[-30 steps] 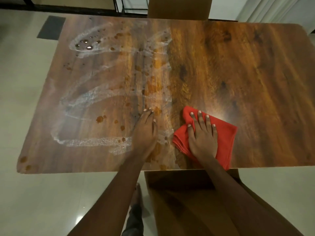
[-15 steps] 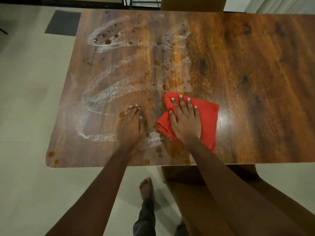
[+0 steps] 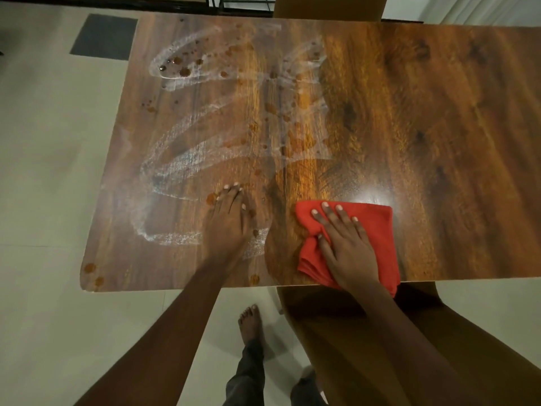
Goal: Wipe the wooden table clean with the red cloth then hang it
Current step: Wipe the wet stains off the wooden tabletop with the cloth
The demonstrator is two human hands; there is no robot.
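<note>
Red cloth (image 3: 377, 227) sits at the near edge of the wooden table (image 3: 439, 127), closer to you than half a second ago, corner overhanging. Your right hand (image 3: 345, 247) presses it, fingers flat and spread. Your left hand (image 3: 227, 227) lies flat, holding nothing, among white smears (image 3: 175, 162).

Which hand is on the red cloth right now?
The right hand: it presses flat on the red cloth, while the left hand rests directly on the smeared wooden table.
</note>
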